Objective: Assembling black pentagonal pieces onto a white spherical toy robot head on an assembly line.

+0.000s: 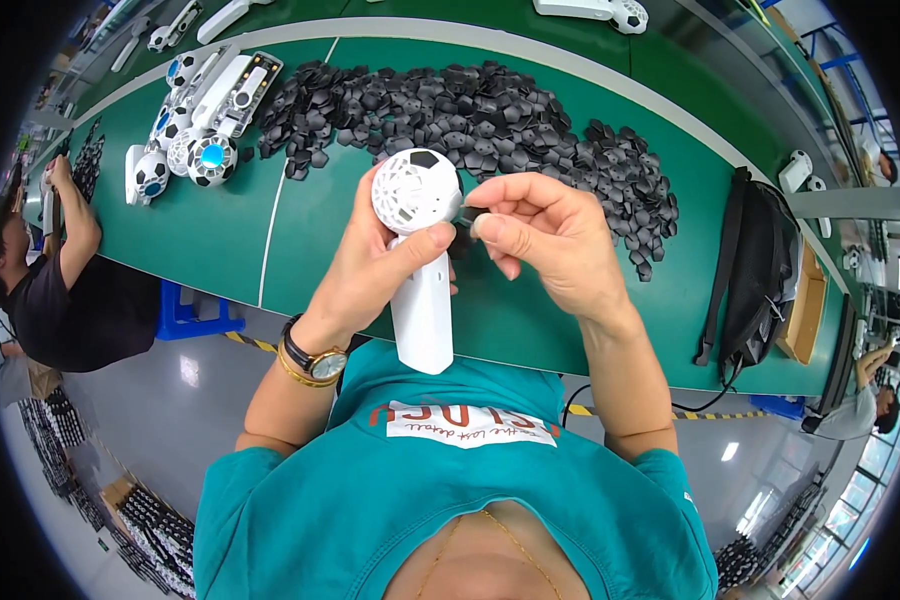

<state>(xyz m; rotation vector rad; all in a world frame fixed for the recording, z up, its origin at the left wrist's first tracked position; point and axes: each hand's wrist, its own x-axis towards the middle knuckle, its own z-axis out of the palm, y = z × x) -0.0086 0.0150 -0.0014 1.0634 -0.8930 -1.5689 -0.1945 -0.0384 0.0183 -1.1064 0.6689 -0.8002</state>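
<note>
A white handheld fan (pixel 425 305) with a round, football-patterned grille head is upright over the near part of the green table. My left hand (pixel 375 255) is closed around it where the head meets the handle, thumb across the front. At the right side of the head, my right hand (pixel 550 240) pinches a small black piece (pixel 473 214) between thumb and fingertips. Fingers cover most of that piece, and whether it touches the head I cannot tell. Beyond both hands lies a long heap of black pentagon pieces (pixel 450 110).
Several finished-looking white fans (pixel 213 158) lie piled at the left of the table (pixel 340 235). A black backpack (pixel 755 275) and a cardboard box (pixel 806 310) stand at the right. A co-worker (pixel 55 260) sits on the left by a blue stool (pixel 195 312).
</note>
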